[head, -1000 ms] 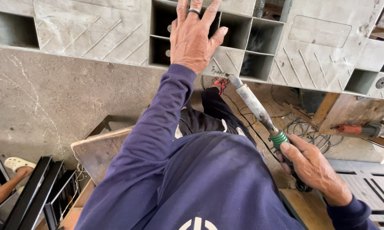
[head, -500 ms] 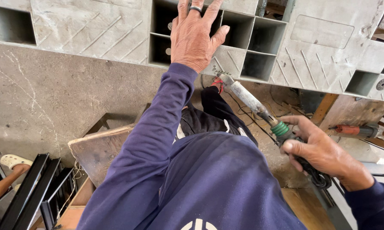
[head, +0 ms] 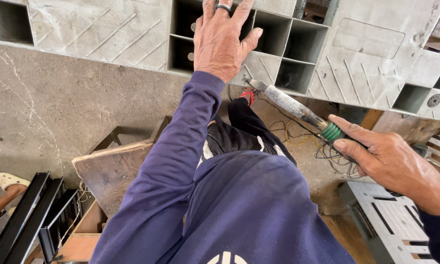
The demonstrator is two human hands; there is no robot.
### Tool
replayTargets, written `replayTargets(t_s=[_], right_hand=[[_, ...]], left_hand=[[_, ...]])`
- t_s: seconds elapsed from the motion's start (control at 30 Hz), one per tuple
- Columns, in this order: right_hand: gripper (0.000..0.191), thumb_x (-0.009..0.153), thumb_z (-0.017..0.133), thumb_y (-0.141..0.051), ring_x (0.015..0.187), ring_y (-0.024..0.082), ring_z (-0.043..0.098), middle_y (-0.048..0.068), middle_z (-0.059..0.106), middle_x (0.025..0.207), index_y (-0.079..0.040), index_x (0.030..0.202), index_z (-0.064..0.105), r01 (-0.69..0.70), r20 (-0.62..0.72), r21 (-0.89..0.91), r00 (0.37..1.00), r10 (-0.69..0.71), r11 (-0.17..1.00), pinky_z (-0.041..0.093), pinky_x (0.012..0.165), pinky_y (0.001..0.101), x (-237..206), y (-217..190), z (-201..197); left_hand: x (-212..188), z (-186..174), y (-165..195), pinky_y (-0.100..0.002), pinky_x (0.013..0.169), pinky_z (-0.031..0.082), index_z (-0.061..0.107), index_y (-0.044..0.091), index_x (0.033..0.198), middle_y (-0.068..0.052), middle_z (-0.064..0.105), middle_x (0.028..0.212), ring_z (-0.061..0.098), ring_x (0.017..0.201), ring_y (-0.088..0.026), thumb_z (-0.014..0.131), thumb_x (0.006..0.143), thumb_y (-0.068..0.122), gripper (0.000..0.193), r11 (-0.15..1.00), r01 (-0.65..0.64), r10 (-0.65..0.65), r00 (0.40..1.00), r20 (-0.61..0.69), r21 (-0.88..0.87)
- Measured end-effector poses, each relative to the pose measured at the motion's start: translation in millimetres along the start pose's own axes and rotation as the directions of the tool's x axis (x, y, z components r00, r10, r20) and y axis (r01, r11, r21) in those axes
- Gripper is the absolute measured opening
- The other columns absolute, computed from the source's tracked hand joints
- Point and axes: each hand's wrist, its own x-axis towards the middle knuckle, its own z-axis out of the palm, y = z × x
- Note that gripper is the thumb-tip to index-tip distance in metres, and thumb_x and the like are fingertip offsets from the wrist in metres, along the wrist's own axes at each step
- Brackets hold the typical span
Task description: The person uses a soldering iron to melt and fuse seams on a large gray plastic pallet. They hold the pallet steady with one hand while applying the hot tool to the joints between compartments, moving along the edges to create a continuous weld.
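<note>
The right hand (head: 391, 159) has its grip wrapped round the handle of a long tool (head: 298, 108), thumb and forefinger pinching just behind its green collar (head: 333, 131). The tool slants up and left, its tip touching or nearly touching the lower edge of a grey casting (head: 371, 54); from here I can't quite tell which. The left hand (head: 223, 41) lies flat on that casting, fingers spread over the open square pockets, a dark ring (head: 223, 7) on one finger; it holds nothing, only presses. The casting stands upright against the concrete floor (head: 54, 107). Below the tool, loose wires (head: 298, 134) lie tangled on the ground. A wooden box (head: 110, 171) sits at lower left, black bars (head: 27, 215) beside it. Another grey slotted plate (head: 391, 220) lies under the right wrist.
</note>
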Motion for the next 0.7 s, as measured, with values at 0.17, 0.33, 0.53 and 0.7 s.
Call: replayTargets(t_s=[0.17, 0.33, 0.53, 0.7], right_hand=[[0.062, 0.1, 0.055, -0.05, 0.057, 0.024, 0.068, 0.016, 0.064, 0.061, -0.042, 0.161, 0.044, -0.052, 0.049, -0.232, 0.997, 0.065, 0.971, 0.058, 0.063, 0.0404, 4.1, -1.4, -15.6], [0.063, 0.102, 0.047, -0.053, 0.061, 0.023, 0.071, 0.009, 0.072, 0.07, -0.04, 0.163, 0.043, -0.032, 0.067, -0.382, 0.996, 0.062, 0.924, 0.059, 0.065, 0.0388, 7.6, -5.6, -26.3], [0.059, 0.099, 0.048, -0.055, 0.061, 0.021, 0.076, 0.004, 0.08, 0.082, -0.04, 0.156, 0.048, -0.037, 0.031, -0.449, 0.998, 0.057, 0.893, 0.063, 0.066, 0.0384, 10.1, -9.7, -39.4], [0.06, 0.098, 0.044, -0.055, 0.067, 0.015, 0.078, 0.0, 0.085, 0.084, -0.038, 0.156, 0.051, 0.035, 0.045, -0.384, 0.999, -0.02, 0.923, 0.063, 0.067, 0.032, 18.1, -0.5, -40.0]], left_hand=[[-0.4, -0.1, 0.3, -0.052, 0.101, 0.046, 0.058, 0.02, 0.147, -0.01, 0.054, 0.146, 0.043, 0.137, -0.035, 0.079, 0.096, 0.046, 0.061, 1.0, 0.005, -0.005, 1.0, 0.005, -0.004], [0.5, 2.5, -0.4, -0.053, 0.102, 0.046, 0.057, 0.02, 0.147, -0.01, 0.051, 0.148, 0.041, 0.139, -0.037, 0.079, 0.096, 0.045, 0.061, 1.0, -0.009, 0.009, 1.0, -0.003, 0.015], [-1.2, 4.9, -1.7, -0.053, 0.103, 0.046, 0.057, 0.021, 0.147, -0.009, 0.05, 0.15, 0.04, 0.14, -0.038, 0.079, 0.096, 0.045, 0.061, 1.0, -0.016, 0.016, 1.0, -0.014, 0.012], [-1.1, 6.6, -2.0, -0.053, 0.104, 0.047, 0.057, 0.021, 0.149, -0.008, 0.05, 0.147, 0.041, 0.139, -0.037, 0.078, 0.097, 0.047, 0.061, 1.0, 0.009, -0.01, 1.0, 0.018, 0.013]])
